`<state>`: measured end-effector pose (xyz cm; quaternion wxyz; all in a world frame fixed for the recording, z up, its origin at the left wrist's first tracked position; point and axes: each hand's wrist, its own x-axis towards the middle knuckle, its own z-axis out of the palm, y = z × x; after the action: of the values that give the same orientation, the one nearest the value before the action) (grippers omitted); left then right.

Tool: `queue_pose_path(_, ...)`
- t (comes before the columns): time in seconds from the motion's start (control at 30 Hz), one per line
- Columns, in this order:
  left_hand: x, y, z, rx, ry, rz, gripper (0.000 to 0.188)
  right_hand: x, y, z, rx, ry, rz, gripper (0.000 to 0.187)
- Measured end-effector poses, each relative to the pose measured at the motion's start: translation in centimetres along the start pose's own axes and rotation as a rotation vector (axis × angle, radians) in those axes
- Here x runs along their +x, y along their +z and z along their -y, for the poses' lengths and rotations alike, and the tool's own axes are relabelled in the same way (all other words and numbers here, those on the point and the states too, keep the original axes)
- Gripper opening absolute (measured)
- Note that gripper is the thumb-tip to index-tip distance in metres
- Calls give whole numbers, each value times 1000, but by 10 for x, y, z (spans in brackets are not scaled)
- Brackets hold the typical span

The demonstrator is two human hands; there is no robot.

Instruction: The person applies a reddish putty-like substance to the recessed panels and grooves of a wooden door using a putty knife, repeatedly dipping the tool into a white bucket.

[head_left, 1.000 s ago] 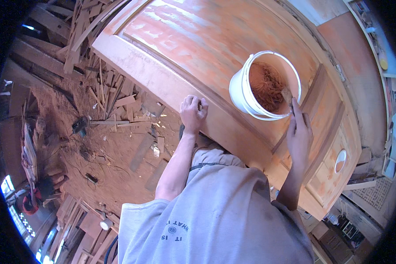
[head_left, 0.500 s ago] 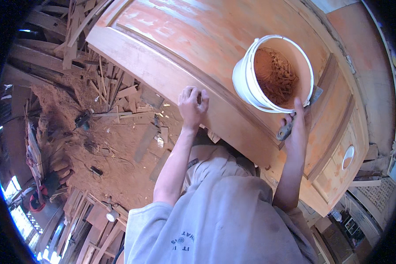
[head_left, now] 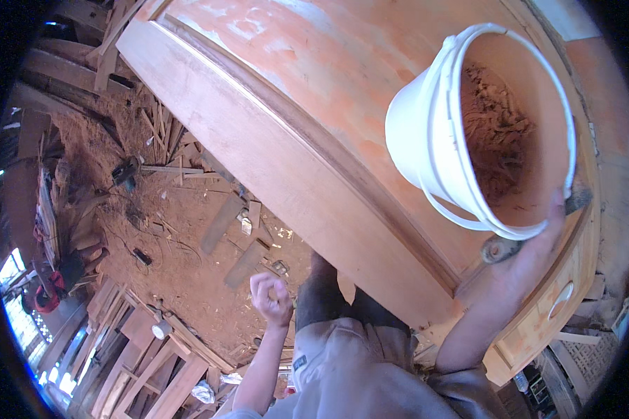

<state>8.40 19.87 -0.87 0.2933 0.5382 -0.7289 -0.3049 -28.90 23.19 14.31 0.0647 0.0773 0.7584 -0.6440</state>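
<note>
A white plastic bucket (head_left: 419, 133) with reddish-brown, crumbly paste (head_left: 500, 133) inside is tilted so its mouth faces me, above a large wooden door panel (head_left: 314, 77). My right hand (head_left: 528, 269) grips its near rim, thumb over the edge. The same hand holds a putty knife (head_left: 502, 249); its handle end shows under the rim, and most of the blade is hidden. Off the panel's near edge, my left hand (head_left: 271, 299) hangs in the air with its fingers curled in, nothing visible in them. Reddish filler smears cover the panel's face.
Sawdust and wood offcuts (head_left: 241, 262) litter the floor at left. Planks (head_left: 140, 366) lie at the lower left beside a small lamp (head_left: 162, 329). Scrap timber (head_left: 77, 63) is heaped at the far left. The door's long raised edge lies close before my body.
The bucket has come up closer and shifted right with my right hand. My left hand has left the panel's edge, moving down and left toward my body.
</note>
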Motion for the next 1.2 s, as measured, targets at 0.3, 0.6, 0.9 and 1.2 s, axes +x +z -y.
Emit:
queue_pose_path(0.3, -51, -1, 25, 99, -123, 31, 10, 12, -5, -5, 231, -6, 149, 63)
queue_pose_path(0.6, -68, 31, -12, 1, -321, 11, 20, 20, -12, -17, 217, -42, 166, 62)
queue_pose_path(0.9, -19, 13, -61, -131, -171, -84, 20, 17, -5, -2, 73, -52, 196, 71)
queue_pose_path(1.2, 37, -53, 21, 325, 297, 771, 20, 22, -13, -6, 85, -171, 294, 62)
